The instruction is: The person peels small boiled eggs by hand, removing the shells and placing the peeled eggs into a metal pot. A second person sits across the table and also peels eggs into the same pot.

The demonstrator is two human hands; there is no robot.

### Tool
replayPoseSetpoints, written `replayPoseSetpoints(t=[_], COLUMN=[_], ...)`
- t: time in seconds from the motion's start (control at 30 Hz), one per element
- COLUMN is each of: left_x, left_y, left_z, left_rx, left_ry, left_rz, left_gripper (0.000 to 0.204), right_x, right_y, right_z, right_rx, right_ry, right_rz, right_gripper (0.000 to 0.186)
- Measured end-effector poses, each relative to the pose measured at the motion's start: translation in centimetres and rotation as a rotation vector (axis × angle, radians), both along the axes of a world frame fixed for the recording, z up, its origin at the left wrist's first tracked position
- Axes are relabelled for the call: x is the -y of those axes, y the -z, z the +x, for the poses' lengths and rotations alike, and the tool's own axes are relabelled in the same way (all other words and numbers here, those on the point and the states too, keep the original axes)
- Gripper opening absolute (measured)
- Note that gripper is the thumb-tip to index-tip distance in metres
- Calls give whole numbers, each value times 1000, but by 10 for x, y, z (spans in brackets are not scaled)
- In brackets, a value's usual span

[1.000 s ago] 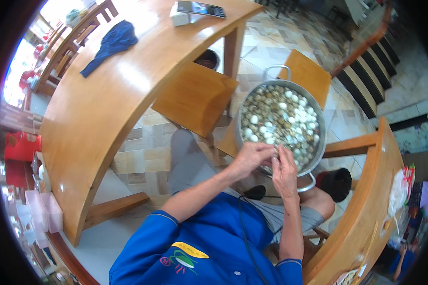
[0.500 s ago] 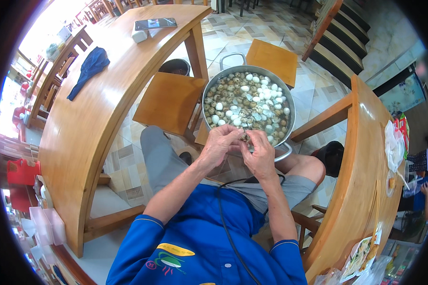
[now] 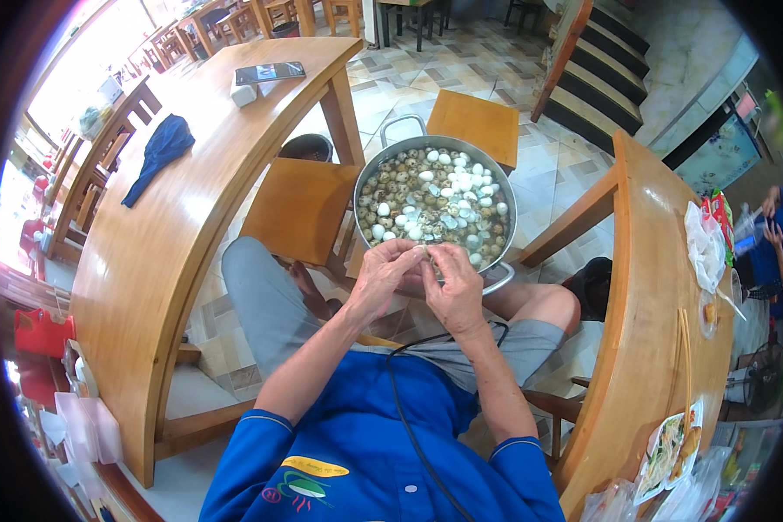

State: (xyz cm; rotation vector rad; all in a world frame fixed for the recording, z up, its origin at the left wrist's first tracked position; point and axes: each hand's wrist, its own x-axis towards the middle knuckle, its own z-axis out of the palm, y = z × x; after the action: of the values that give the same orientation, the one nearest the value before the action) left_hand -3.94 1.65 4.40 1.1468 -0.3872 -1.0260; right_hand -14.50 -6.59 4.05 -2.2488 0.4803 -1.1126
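Brownish egg [image 3: 423,250], mostly hidden, w/ L hand [image 3: 379,275] & R hand [image 3: 455,289] pinched on it

The yellow patch [image 3: 316,467] on the blue shirt [image 3: 370,435] bears unclear lettering.

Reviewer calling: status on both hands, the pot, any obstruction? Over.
Left hand and right hand fingertips together, pinching a small item, mostly hidden. Metal pot holds speckled eggs and white eggs. No obstruction visible between hands and pot.
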Motion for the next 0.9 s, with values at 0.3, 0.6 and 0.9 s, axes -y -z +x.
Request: replayPoseSetpoints(t=[0.3,0.6,0.9], left_x=[0,6,15], left_y=[2,11,21], left_z=[4,9,30], left_rx=[50,216,381], left_ry=[101,3,-2], left_rz=[-65,-102,74], left_gripper=[27,18,17], right_x=[0,-7,5], right_y=[5,-8,-6], right_z=[4,11,40], right_rx=[47,-91,-218], right_ry=[32,126,134], right_rz=[139,-6,-32], right_gripper=[13,7,5])
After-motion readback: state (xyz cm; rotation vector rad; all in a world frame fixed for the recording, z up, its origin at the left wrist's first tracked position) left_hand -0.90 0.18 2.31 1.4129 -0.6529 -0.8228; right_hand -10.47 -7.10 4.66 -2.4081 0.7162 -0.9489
